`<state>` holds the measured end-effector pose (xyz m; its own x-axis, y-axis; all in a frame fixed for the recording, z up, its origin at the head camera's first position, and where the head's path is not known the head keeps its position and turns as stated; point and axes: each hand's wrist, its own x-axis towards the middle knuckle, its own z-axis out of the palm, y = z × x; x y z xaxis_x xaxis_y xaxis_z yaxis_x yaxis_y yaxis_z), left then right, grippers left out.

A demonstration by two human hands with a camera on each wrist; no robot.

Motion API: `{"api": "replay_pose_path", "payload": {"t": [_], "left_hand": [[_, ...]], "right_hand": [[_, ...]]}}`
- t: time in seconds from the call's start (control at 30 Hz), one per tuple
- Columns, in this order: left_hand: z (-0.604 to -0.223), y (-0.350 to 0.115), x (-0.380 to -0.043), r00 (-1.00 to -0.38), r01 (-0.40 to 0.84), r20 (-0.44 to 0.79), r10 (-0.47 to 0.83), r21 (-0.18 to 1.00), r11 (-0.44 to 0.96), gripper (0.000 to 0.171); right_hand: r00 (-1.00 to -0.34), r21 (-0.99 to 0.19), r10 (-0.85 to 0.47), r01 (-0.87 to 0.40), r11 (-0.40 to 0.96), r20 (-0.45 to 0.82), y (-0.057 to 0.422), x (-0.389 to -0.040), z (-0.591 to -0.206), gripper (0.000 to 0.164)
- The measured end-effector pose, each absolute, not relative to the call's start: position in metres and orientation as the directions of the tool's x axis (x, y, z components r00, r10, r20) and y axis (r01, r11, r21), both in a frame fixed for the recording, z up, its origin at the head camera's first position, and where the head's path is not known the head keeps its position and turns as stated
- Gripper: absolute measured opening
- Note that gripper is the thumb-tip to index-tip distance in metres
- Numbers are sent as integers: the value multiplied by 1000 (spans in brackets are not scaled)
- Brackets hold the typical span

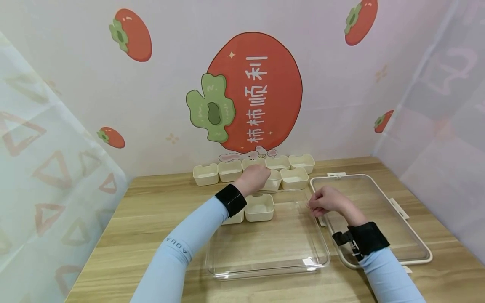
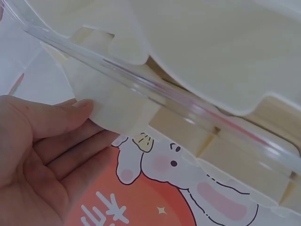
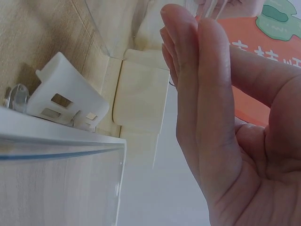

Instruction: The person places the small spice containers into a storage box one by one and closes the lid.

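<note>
At the far rim of the clear box (image 1: 270, 270), a cream bin (image 1: 273, 182) is being pinched by its side in the bent fingers of the left hand (image 1: 251, 179). The rim is apparently being gripped, presumably against sliding, by the right hand's (image 1: 328, 201) bunched fingers.

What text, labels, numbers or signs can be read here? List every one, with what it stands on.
"柿柿顺利": the big red persimmon on the backdrop.
"A?UA": the left sleeve; second letter unclear.
Marks on the persimmon's green leaf: too small to read.
Cream boxes, clear tray: no readable text.
</note>
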<state>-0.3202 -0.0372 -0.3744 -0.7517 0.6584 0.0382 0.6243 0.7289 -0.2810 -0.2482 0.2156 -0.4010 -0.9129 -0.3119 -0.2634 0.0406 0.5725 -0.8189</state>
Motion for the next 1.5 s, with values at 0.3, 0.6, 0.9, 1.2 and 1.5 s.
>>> {"api": "replay_pose_path", "payload": {"t": [0.3,0.6,0.9,1.2,1.5], "left_hand": [[-366,-41,-310,-727,632,103,679,-286,720,21],[-362,-42,-306,-727,624,128,675,-289,726,20],[-358,-43,-299,-688,623,196,699,-335,707,18],[-359,-44,-290,-629,625,312,712,-343,702,19],[-358,-43,-276,-602,624,354,716,-350,698,20]], "right_hand": [[-909,-821,-323,34,570,-262,216,-247,-403,22],[-907,-821,-330,28,571,-261,216,-248,-404,21],[-905,-826,-338,26,564,-259,216,-248,-402,23],[-907,-819,-332,25,574,-260,216,-247,-401,21],[-906,-820,-341,12,572,-251,216,-246,-401,23]]}}
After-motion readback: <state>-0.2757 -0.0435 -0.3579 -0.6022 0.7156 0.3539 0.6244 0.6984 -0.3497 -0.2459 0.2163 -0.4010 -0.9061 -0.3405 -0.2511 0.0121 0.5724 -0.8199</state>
